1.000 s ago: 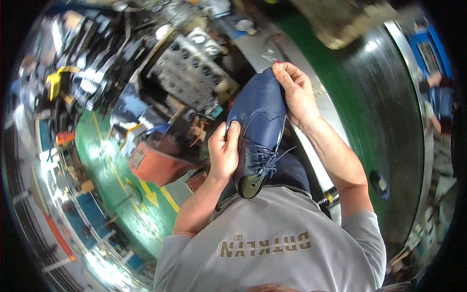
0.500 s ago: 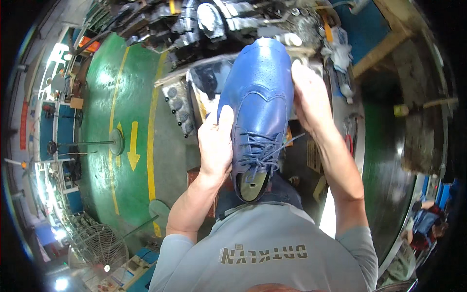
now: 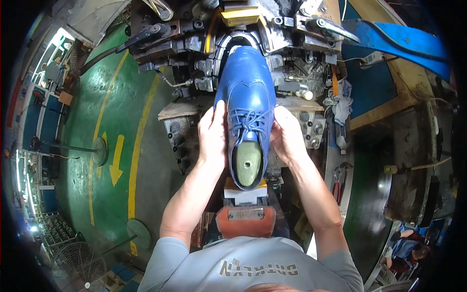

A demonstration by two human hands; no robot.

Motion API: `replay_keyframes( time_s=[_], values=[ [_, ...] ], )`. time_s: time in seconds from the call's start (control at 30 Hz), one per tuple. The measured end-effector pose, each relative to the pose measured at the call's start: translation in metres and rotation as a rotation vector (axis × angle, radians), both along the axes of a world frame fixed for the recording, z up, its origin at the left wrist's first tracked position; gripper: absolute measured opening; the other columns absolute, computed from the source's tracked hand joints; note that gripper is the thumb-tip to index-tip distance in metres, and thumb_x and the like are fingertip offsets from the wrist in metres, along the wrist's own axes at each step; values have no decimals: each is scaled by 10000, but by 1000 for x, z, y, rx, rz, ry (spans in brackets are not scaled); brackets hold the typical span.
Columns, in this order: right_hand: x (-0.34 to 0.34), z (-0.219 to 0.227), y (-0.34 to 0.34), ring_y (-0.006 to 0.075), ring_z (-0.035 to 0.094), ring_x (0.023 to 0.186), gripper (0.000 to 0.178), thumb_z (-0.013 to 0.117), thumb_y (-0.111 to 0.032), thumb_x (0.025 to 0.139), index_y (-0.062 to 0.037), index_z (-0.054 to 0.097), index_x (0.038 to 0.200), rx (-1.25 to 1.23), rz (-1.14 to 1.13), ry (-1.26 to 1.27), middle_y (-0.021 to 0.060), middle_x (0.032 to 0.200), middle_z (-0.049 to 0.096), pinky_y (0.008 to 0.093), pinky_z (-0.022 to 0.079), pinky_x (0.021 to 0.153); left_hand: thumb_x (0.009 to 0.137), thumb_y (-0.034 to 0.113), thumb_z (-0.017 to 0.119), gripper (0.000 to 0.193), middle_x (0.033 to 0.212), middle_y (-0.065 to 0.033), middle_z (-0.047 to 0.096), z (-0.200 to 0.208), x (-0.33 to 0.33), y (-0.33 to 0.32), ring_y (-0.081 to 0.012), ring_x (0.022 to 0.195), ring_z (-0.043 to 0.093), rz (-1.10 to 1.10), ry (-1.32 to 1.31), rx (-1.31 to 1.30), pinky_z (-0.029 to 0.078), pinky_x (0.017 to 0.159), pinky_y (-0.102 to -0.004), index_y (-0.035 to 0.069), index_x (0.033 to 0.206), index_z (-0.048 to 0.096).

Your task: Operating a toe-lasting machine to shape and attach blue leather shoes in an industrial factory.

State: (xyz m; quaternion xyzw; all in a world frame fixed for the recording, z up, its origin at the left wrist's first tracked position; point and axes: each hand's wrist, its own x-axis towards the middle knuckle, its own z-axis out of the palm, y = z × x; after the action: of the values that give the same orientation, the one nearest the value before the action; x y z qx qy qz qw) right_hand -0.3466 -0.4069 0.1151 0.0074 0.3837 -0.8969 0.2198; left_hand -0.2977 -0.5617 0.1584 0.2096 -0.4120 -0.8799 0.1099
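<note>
A blue lace-up leather shoe (image 3: 247,92) points away from me, its toe at the curved metal jaws of a machine (image 3: 238,40). A green shoe last (image 3: 247,168) with a small hole fills its heel opening. My left hand (image 3: 214,134) grips the shoe's left side, thumb up along the upper. On the other side my right hand (image 3: 289,136) holds it near the laces, fingers partly hidden behind the shoe. Below the heel are a yellow-topped grey block (image 3: 245,194) and an orange-red machine part (image 3: 245,221).
Black levers (image 3: 151,33) and clamps flank the jaws. A blue arm (image 3: 404,46) reaches in at the upper right. Pliers with red handles (image 3: 338,185) lie on the right ledge. A fan (image 3: 80,265) stands lower left; another person (image 3: 408,248) is at lower right.
The shoe has gone from close under my view down and forward to the machine's jaws. My right hand has slid back from the toe area toward the laces. The machine is now more fully visible.
</note>
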Motion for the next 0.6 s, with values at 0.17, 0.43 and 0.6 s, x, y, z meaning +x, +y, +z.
replay_keyframes(
  time_s=[0.17, 0.43, 0.6],
  values=[
    [-29, -8, -26, 146, 628, 872, 175, 570, -194, 983, -25, 585, 1022, -204, -64, -95, 72, 968, 640, 311, 554, 790, 997, 257, 550, 315, 1001, -64, 675, -30, -34, -20, -139, 844, 655, 6, 53, 0, 549, 748, -301, -6, 1165, 598],
    [-36, -16, -52, 123, 590, 840, 185, 576, -228, 988, -46, 551, 970, -125, -219, -54, 42, 939, 607, 315, 528, 801, 1009, 245, 538, 279, 983, -49, 652, -29, -47, -30, -120, 838, 617, 26, 55, 16, 521, 749, -279, -5, 1115, 601],
    [-40, -17, -53, 129, 589, 851, 184, 580, -224, 986, -43, 546, 976, -137, -245, -21, 45, 944, 605, 320, 527, 807, 1003, 252, 551, 283, 976, -50, 653, -25, -53, -31, -123, 836, 617, 15, 44, 15, 518, 744, -280, 0, 1121, 601]
  ],
)
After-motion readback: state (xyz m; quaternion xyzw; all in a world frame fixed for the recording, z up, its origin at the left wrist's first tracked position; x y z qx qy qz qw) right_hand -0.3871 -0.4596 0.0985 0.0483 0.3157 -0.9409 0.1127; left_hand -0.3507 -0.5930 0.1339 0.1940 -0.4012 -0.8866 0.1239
